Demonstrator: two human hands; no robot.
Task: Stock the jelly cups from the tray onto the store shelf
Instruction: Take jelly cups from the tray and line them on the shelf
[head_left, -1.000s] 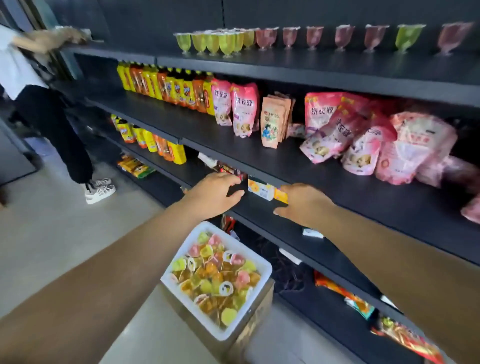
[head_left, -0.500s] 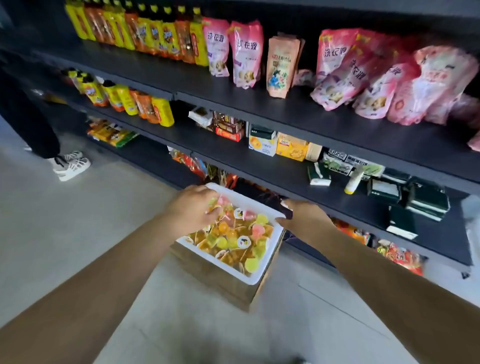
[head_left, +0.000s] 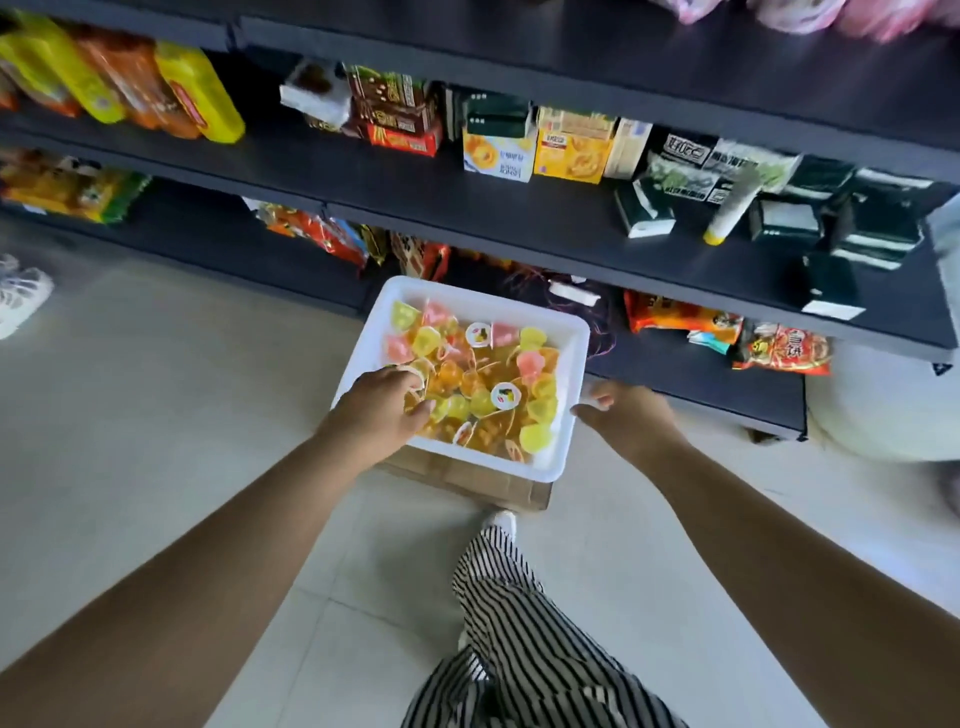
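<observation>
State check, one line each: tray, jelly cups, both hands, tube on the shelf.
tray: sits on a cardboard box, full
jelly cups: loose heap in tray
left hand: in tray, fingers curled on cups
right hand: at tray's right rim, holds nothing
tube: lying down on shelf

jelly cups (head_left: 470, 382) in tray (head_left: 570, 335), tray on box (head_left: 470, 477), shelf (head_left: 519, 218) behind

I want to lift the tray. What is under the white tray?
A brown cardboard box sits under the white tray; only its front edge shows. The tray hides the box top.
</observation>
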